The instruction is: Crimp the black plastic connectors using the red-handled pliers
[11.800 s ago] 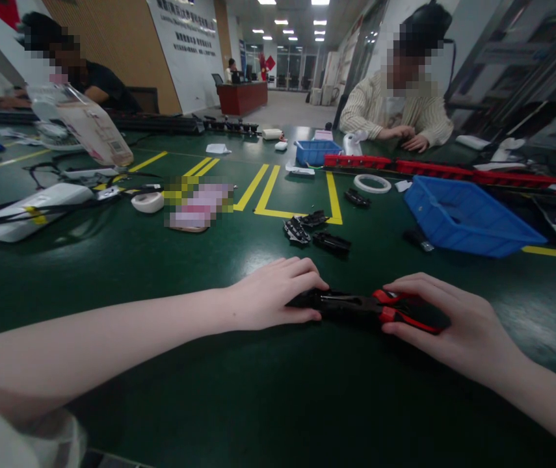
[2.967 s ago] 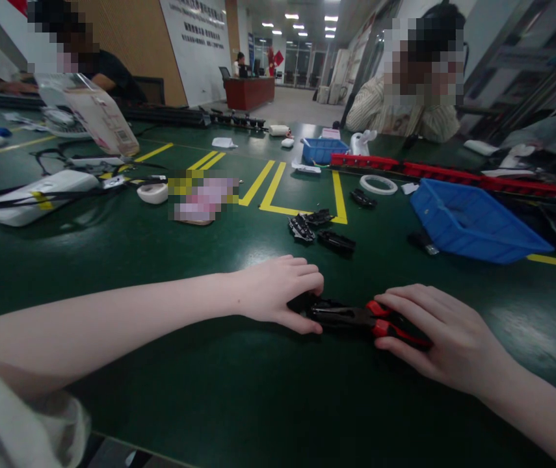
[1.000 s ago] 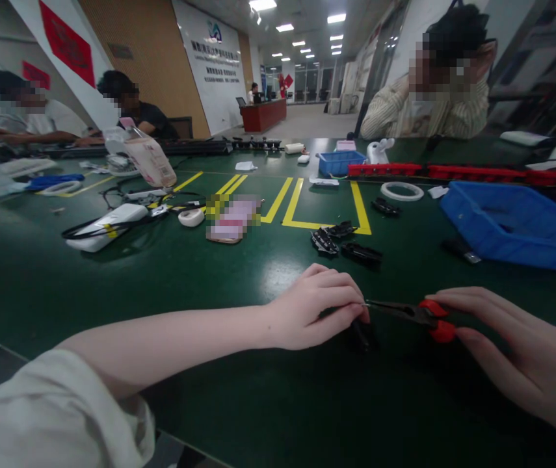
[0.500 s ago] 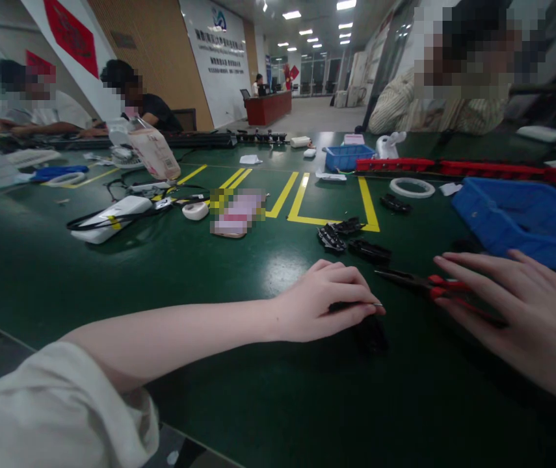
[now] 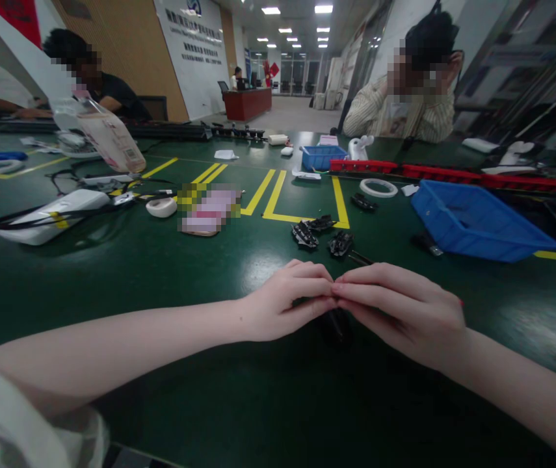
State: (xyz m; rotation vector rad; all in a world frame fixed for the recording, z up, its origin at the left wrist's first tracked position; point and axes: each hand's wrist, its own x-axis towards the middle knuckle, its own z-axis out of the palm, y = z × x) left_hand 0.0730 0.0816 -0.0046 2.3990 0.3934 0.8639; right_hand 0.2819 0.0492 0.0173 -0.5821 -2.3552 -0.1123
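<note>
My left hand [image 5: 290, 300] is closed in a pinch, thumb and fingers together. Against its fingertips press those of my right hand [image 5: 404, 305], also pinched. Whatever lies between them is hidden. Just below the fingertips is a dark black part [image 5: 337, 327], its shape hard to make out against the table. Behind my right hand, the needle-nose pliers [image 5: 359, 259] show little more than their jaw tips. Several black plastic pieces lie beyond the hands, among them one piece [image 5: 341, 244] close to the pliers and another piece [image 5: 304, 234] farther left.
A blue bin [image 5: 477, 224] stands at the right, a smaller blue basket [image 5: 319, 158] farther back. A tape roll [image 5: 378, 188], a phone [image 5: 209, 211], a white device with a black cable [image 5: 56, 218] and a bottle [image 5: 112, 140] are on the green table [image 5: 199, 396]. People sit across.
My right hand has moved left from beside the pliers to meet my left fingertips, and its fingers have closed. It now covers most of the pliers. The view has turned slightly right.
</note>
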